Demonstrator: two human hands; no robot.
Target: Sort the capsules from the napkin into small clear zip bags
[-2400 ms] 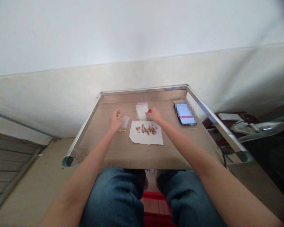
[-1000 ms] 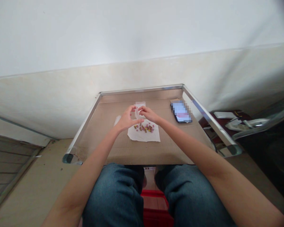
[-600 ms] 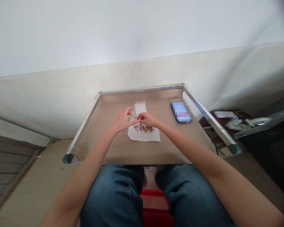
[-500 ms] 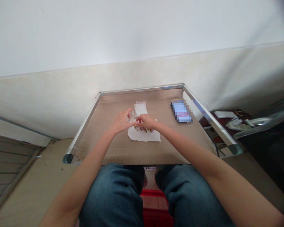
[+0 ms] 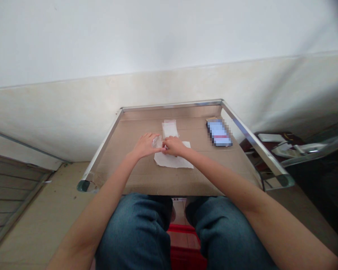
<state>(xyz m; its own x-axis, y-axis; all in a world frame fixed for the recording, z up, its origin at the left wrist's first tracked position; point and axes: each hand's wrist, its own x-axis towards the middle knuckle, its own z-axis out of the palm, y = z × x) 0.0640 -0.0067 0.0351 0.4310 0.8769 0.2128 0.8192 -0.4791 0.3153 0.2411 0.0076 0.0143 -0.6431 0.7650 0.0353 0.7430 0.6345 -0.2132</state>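
My left hand (image 5: pixel 145 145) pinches a small clear plastic bag (image 5: pixel 157 141) just above the table. My right hand (image 5: pixel 174 146) is closed with its fingertips at the bag's mouth, touching my left thumb; what it pinches is too small to make out. Under both hands lies a white paper sheet (image 5: pixel 173 161). The coloured pills on the sheet are hidden behind my right hand. A stack of empty clear bags (image 5: pixel 169 128) lies just beyond my hands.
A phone (image 5: pixel 219 133) lies at the table's far right. The cardboard-covered table (image 5: pixel 146 176) has a metal rim (image 5: pixel 171 105) and stands against a wall. Cables and devices (image 5: pixel 287 148) sit on a low surface to the right. My knees are under the near edge.
My left hand left the bag at the left and came to the middle. Both hands took up a clear bag and lowered it over the pills; my right hand closed at its mouth.
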